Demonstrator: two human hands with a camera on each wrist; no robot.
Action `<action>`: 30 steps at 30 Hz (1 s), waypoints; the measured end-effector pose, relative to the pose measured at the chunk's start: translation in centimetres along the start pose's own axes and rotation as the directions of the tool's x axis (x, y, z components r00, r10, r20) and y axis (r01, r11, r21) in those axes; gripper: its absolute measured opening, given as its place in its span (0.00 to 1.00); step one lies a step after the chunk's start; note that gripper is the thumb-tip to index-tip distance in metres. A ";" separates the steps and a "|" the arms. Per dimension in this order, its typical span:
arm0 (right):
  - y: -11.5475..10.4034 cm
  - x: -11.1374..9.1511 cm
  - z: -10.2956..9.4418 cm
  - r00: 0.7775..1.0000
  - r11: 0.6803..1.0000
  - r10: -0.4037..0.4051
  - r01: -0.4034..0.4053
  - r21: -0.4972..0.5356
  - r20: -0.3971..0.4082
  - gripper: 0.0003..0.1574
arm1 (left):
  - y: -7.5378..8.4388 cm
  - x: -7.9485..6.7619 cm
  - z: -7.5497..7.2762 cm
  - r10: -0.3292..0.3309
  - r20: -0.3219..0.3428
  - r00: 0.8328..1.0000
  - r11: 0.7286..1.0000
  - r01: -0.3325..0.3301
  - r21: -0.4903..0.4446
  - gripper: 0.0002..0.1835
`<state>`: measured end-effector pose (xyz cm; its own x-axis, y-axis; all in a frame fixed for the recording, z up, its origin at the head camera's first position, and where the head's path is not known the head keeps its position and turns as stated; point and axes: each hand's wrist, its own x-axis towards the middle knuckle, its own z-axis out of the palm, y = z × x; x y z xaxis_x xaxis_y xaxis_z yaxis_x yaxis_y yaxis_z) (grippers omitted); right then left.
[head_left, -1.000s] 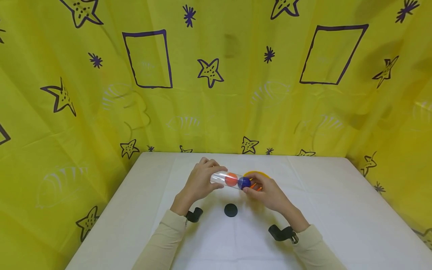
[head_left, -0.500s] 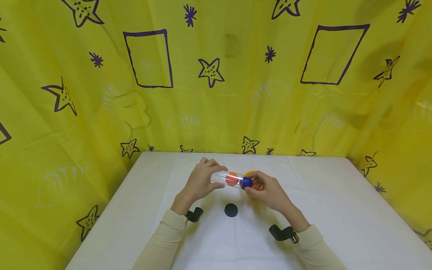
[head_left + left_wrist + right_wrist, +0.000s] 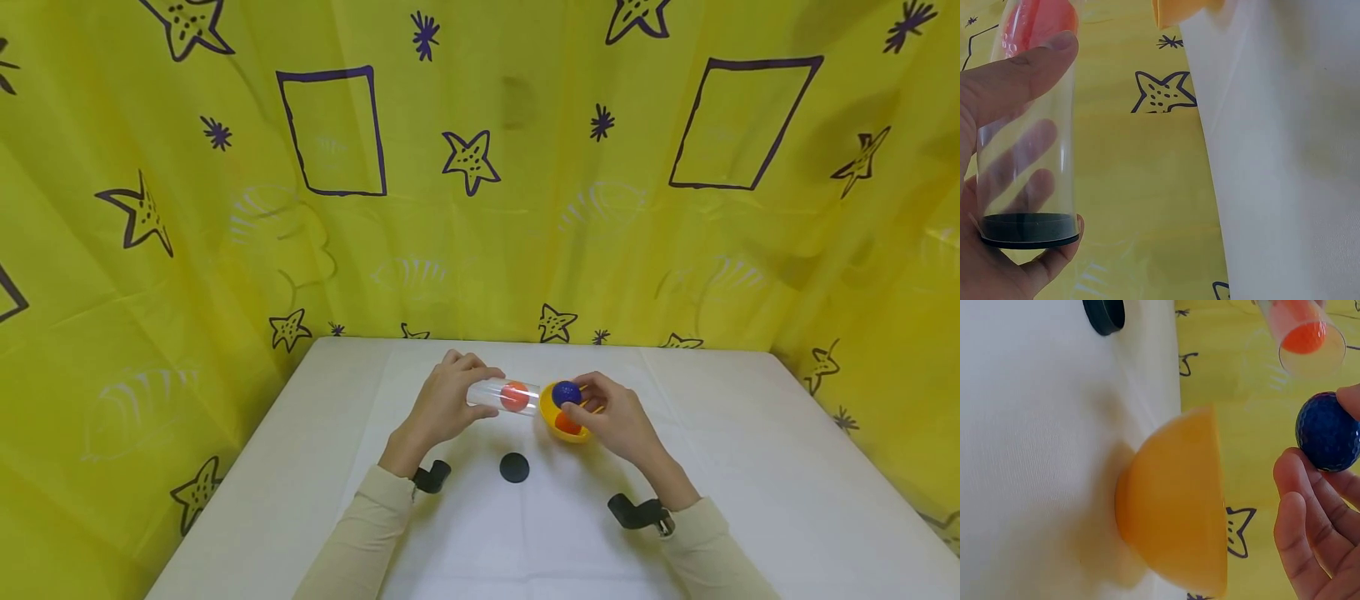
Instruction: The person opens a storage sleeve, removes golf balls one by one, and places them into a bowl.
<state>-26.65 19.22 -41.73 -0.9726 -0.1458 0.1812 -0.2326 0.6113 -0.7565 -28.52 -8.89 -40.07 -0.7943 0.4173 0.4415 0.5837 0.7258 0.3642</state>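
Note:
My left hand (image 3: 438, 408) grips a clear plastic tube (image 3: 1054, 147) held sideways above the table. A dark cap (image 3: 1029, 231) closes the tube's left end, while the right end is uncovered. Inside, near that uncovered end, lies an orange-red golf ball (image 3: 515, 397). Thumb and fingers of my right hand (image 3: 621, 423) pinch a dark blue golf ball (image 3: 1329, 432), apart from the tube and over a yellow-orange bowl (image 3: 1172, 500). Within the bowl shows something orange (image 3: 567, 423), probably another ball, partly hidden by the right hand.
A loose round dark cap (image 3: 514, 467) lies on the white-covered table (image 3: 465, 533), nearer to me than the bowl. Yellow patterned curtain (image 3: 465, 242) hangs behind the table and along both sides.
The blue golf ball has come out of the tube's right end and moved right with my right hand, over the bowl. The left hand and tube stay almost still.

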 end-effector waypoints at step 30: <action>4.4 0.9 -1.0 0.992 0.985 0.109 -0.117 -0.129 -0.071 0.29 | -0.2 0.0 0.1 0.006 -0.008 1.000 1.000 -0.006 0.010 0.26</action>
<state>-28.52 22.55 -44.33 -0.9896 -0.0226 0.1422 -0.1149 0.7197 -0.6847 -28.64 -9.03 -40.26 -0.7893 0.4175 0.4503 0.5869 0.7286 0.3531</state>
